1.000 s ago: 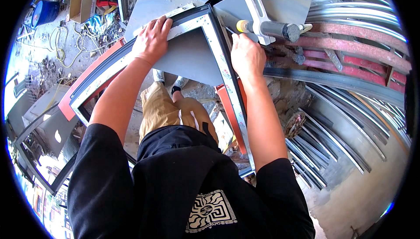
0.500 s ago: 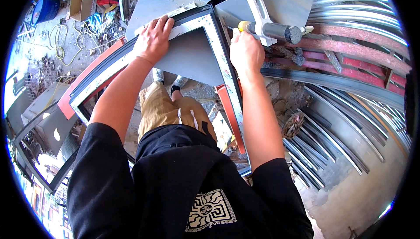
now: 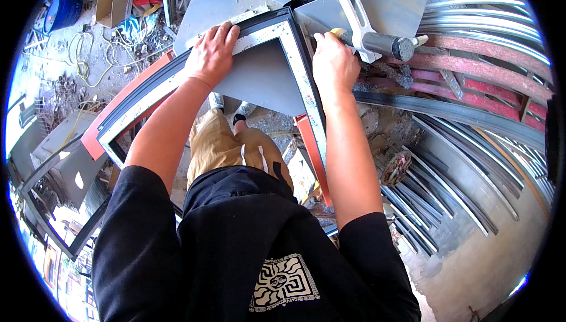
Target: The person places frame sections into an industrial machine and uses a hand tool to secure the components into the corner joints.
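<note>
Half a second ago more of the yellow knob could be seen; now the right hand has come forward and covers a good part of it. Largest is the grey tabletop, which carries the far corner of the dark, white-striped frame; the rest of the frame reaches back toward the person. Right of the frame run pinkish-red rails, and below these, metal profiles. Just beside its far corner, on the right, stands a slotted pale arm bearing a dark cylinder. Well left of the frame are a cardboard box and a blue bucket. Both hands are apart: the left hand is clamped over the frame's far bar; the right hand has curled fingers beside its right bar, but its grip is hidden, so I cannot tell what it holds.
</note>
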`<state>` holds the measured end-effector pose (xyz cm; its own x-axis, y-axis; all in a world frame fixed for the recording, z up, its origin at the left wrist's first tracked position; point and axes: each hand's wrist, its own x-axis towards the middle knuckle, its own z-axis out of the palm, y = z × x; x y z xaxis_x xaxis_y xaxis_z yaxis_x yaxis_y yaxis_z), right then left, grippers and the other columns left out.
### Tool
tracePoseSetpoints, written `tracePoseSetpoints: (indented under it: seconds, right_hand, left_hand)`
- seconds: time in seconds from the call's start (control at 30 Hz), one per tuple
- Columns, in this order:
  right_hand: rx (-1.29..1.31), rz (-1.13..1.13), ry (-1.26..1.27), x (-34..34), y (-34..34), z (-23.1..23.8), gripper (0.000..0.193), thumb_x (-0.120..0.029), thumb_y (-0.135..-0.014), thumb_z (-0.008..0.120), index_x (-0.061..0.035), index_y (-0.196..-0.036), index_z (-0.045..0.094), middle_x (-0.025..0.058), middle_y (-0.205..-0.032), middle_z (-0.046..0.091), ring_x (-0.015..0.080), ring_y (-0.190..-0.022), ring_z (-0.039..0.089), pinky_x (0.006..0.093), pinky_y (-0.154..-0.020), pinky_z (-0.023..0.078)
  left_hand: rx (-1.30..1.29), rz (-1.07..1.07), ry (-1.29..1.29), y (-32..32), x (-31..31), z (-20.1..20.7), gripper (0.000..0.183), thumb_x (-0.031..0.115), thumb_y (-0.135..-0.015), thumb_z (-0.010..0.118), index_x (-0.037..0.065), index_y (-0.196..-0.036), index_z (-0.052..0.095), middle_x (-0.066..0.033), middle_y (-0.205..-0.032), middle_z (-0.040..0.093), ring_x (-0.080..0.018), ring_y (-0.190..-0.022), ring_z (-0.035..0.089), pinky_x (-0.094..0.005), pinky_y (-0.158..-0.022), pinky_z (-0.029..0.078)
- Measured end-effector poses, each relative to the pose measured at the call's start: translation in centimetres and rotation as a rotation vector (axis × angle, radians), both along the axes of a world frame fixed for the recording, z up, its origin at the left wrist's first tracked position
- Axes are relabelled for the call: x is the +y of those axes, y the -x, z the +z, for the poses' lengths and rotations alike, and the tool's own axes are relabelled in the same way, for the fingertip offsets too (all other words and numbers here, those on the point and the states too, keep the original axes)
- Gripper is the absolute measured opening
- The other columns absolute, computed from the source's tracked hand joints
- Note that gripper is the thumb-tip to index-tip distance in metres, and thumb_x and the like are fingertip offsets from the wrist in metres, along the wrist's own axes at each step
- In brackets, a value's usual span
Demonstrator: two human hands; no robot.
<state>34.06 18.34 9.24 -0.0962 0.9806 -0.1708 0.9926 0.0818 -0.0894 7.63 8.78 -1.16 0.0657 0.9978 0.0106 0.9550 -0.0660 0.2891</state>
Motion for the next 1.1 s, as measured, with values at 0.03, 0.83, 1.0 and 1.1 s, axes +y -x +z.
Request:
tracePoseSetpoints:
  seconds: [0.03, 0.83, 1.0, 1.1]
  right_hand:
    - [-0.015, -0.021, 0.025, 0.1, 0.1, 0.2, 0.046, -0.046, -0.118, 0.057, -0.0093, -0.107, 0.081, 0.0254, -0.100, 0.084, 0.0475, -0.099, 0.083, 0.0582, -0.090, 0.066]
    - [0.210, -1.076, 0.221, 2.3, 7.1, -1.3, 0.067, -0.053, -0.121, 0.048, 0.0058, -0.134, 0.076, 0.0337, -0.132, 0.080, 0.0493, -0.127, 0.078, 0.0570, -0.107, 0.062]
    - [0.195, -1.131, 0.093, 2.8, 8.3, -1.6, 0.067, -0.054, -0.120, 0.049, 0.0048, -0.134, 0.077, 0.0322, -0.135, 0.079, 0.0466, -0.132, 0.076, 0.0568, -0.110, 0.061]
    - [0.068, -0.908, 0.137, 1.8, 7.3, -1.3, 0.065, -0.054, -0.119, 0.050, 0.0040, -0.129, 0.079, 0.0305, -0.133, 0.081, 0.0470, -0.128, 0.078, 0.0592, -0.108, 0.062]
  left_hand:
    - [-0.007, -0.003, 0.003, 0.1, 0.0, -0.1, 0.057, 0.009, -0.101, 0.063, 0.011, -0.158, 0.060, -0.0143, -0.163, 0.063, -0.0356, -0.145, 0.064, -0.0505, -0.123, 0.054]
    - [-0.126, 0.008, -0.036, 0.0, 0.2, -1.2, 0.054, 0.011, -0.100, 0.062, 0.010, -0.154, 0.062, -0.0145, -0.158, 0.064, -0.0366, -0.143, 0.064, -0.0507, -0.120, 0.054]
    - [-0.138, 0.013, -0.053, 0.2, 0.0, -1.7, 0.052, 0.014, -0.102, 0.061, 0.010, -0.154, 0.062, -0.0152, -0.156, 0.064, -0.0368, -0.141, 0.065, -0.0512, -0.119, 0.055]
    - [-0.139, 0.014, -0.044, 0.2, -0.2, -1.8, 0.052, 0.014, -0.103, 0.061, 0.009, -0.154, 0.062, -0.0168, -0.156, 0.064, -0.0373, -0.142, 0.065, -0.0511, -0.120, 0.054]
